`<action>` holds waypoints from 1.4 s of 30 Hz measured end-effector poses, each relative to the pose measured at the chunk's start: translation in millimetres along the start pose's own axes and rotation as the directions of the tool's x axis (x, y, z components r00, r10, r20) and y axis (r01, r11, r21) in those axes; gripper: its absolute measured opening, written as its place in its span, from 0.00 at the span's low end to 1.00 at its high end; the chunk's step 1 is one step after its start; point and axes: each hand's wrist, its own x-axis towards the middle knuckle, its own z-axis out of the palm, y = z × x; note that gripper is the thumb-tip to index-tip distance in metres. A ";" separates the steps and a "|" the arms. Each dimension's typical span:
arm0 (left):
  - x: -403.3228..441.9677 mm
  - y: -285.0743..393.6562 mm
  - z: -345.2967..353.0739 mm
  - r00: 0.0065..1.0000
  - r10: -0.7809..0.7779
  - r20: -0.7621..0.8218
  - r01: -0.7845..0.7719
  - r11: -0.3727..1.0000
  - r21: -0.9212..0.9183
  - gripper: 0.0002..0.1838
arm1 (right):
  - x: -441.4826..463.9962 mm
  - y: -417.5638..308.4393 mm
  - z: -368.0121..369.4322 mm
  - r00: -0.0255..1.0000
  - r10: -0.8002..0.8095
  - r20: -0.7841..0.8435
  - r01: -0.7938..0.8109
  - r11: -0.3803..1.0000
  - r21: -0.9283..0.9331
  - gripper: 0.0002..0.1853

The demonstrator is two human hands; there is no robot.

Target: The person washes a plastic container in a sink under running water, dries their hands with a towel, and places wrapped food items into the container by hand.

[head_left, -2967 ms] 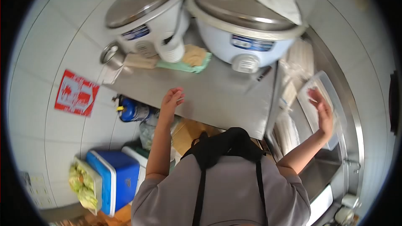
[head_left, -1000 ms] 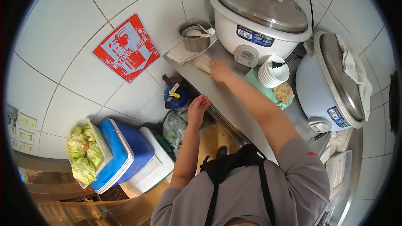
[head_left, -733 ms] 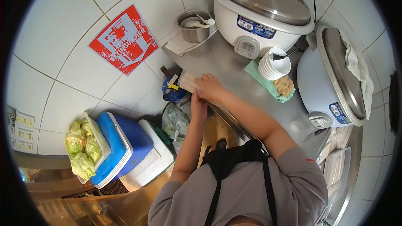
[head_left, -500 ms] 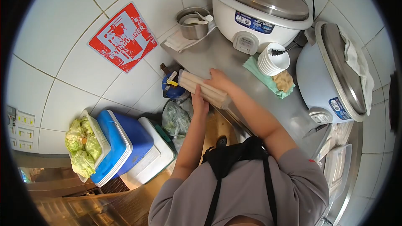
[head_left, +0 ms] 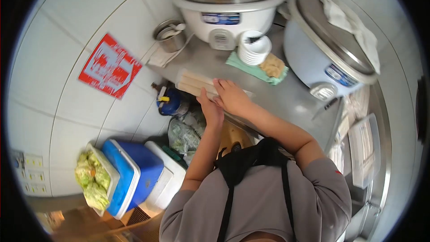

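A clear plastic pack of long pale-beige sticks or rolls (head_left: 191, 82) is held at the front left edge of the steel counter. My left hand (head_left: 210, 109) grips its near side, thumb on top and the other fingers hidden. Over the pack's right part lies my right hand (head_left: 232, 97), its fingers curled round it and meeting my left fingertips. What exactly the sticks are, I cannot tell. Beyond my hands, a stack of white bowls (head_left: 254, 49) stands on a green cloth (head_left: 242, 62) beside a tan cloth (head_left: 272, 66).
Two rice cookers (head_left: 242, 22) (head_left: 309, 58) stand on the steel counter (head_left: 201, 56). A metal pot (head_left: 172, 42) holds spoons. A knife (head_left: 329, 104) lies near a clear plastic container (head_left: 363, 152). Below left are a blue tank (head_left: 169, 103), a blue cooler (head_left: 143, 166) and a lettuce basket (head_left: 111, 181).
The view has turned and shifted, so the counter items appear further left and higher. My right hand has slid along the pack, closer to my left hand. Both hands still hold it.
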 end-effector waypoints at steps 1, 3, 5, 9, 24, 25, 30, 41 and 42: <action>-9.1 -4.7 7.8 0.985 -0.100 0.139 0.105 0.994 -0.036 0.23 | -15.4 11.7 -6.2 0.999 0.046 -0.010 -0.046 0.999 0.006 0.28; -35.8 -21.8 30.7 0.921 -0.268 0.284 0.259 0.963 0.069 0.29 | -49.6 32.6 -31.0 0.987 0.161 0.010 -0.161 0.985 0.058 0.31; -61.0 -44.2 48.7 0.810 -0.441 0.386 0.430 0.895 0.120 0.31 | -86.8 49.4 -65.4 0.954 0.291 0.070 -0.298 0.942 0.154 0.32; -109.6 -92.3 79.1 0.513 -0.710 0.483 0.621 0.695 0.362 0.33 | -178.5 79.8 -113.7 0.862 0.506 0.026 -0.506 0.858 0.094 0.34; -231.7 -193.8 185.8 -0.185 -0.828 0.530 -0.052 0.547 0.836 0.26 | -554.2 85.5 -299.2 -0.233 0.937 -0.261 -0.633 0.057 0.772 0.26; -229.0 -195.8 182.9 -0.168 -0.844 0.510 -0.062 0.525 0.849 0.25 | -576.3 99.5 -306.2 -0.289 0.893 -0.345 -0.693 0.054 0.719 0.24; -213.7 -202.2 159.9 -0.014 -0.889 0.457 -0.001 0.457 0.889 0.21 | -635.6 164.4 -339.0 -0.485 0.761 -0.432 -0.874 -0.409 0.262 0.17; -179.1 -168.6 115.8 0.284 -0.877 0.387 0.083 0.425 0.901 0.20 | -682.9 258.2 -246.9 -0.521 0.555 -0.648 -0.792 -0.597 0.126 0.12; -175.7 -165.5 112.3 0.306 -0.875 0.375 0.092 0.419 0.903 0.20 | -684.9 259.9 -250.1 -0.535 0.593 -0.601 -0.796 -0.593 0.123 0.12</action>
